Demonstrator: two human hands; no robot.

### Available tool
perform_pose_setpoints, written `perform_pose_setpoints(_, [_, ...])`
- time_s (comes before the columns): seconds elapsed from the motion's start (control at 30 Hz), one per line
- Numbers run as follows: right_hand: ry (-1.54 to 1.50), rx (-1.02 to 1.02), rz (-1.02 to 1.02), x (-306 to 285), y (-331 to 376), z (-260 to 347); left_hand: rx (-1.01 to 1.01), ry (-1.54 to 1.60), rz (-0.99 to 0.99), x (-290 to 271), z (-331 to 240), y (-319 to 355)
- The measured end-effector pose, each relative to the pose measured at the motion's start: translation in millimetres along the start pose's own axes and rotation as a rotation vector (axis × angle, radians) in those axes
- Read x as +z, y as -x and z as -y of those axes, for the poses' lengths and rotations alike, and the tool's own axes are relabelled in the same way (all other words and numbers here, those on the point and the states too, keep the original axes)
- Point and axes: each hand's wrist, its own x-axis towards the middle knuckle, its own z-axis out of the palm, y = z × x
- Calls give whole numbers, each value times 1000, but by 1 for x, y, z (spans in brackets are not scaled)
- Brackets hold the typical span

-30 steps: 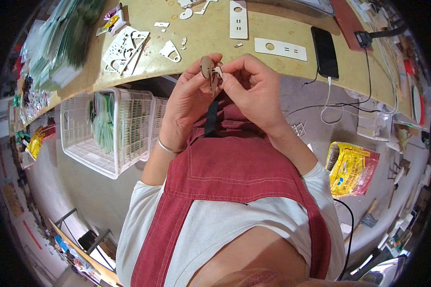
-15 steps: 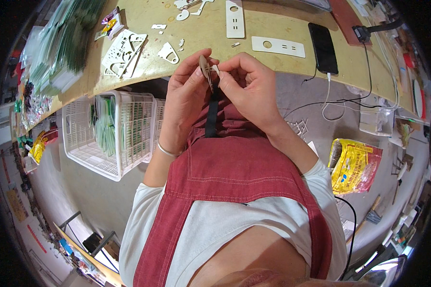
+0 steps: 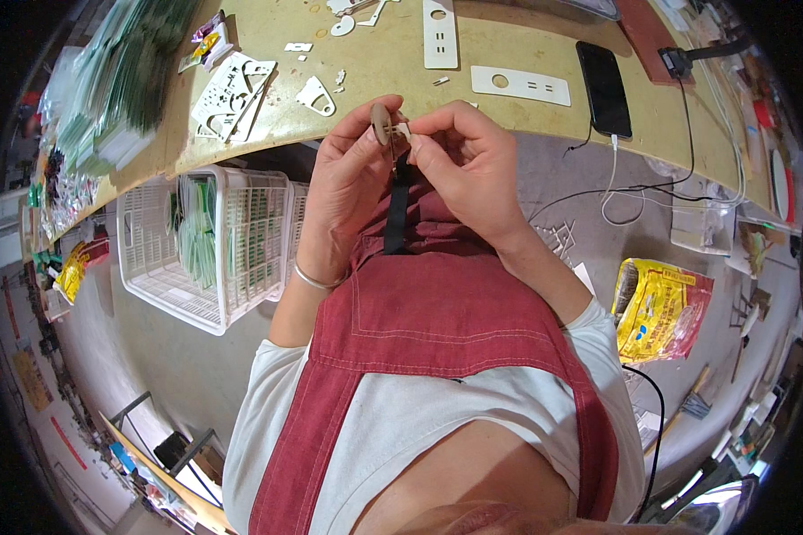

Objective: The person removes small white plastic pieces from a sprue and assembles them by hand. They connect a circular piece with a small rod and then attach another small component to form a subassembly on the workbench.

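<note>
I see my left hand (image 3: 352,192) and right hand (image 3: 468,169), fingers pinching two small wooden pieces (image 3: 385,125); one phone (image 3: 604,76) on the desk (image 3: 401,67).

A tan wooden bench (image 3: 401,67) curves across the top of the view. On its left part lies a heap of green-and-clear packets (image 3: 116,98), with a white cut-out sheet (image 3: 232,94) just beside it and a small white piece (image 3: 315,94) near that. Toward the middle lie two long white plates (image 3: 440,31) (image 3: 519,83) with holes. A black phone (image 3: 604,87) lies right of them, a white cable (image 3: 617,169) running off the edge. Small white scraps (image 3: 298,46) are scattered about.
</note>
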Motion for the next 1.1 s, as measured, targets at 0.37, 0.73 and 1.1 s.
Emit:
perform_pose_setpoints(0.37, [-19,32,-16,0,0,0,41,-58,7,1,4,-1])
perform_pose_setpoints(0.73, [28,-4,-32,1,2,-8,111,-144,-38,10,6,0])
perform_pose_setpoints(1.1, [70,-60,-12,-3,2,-14,105,-122,-81,18,5,1])
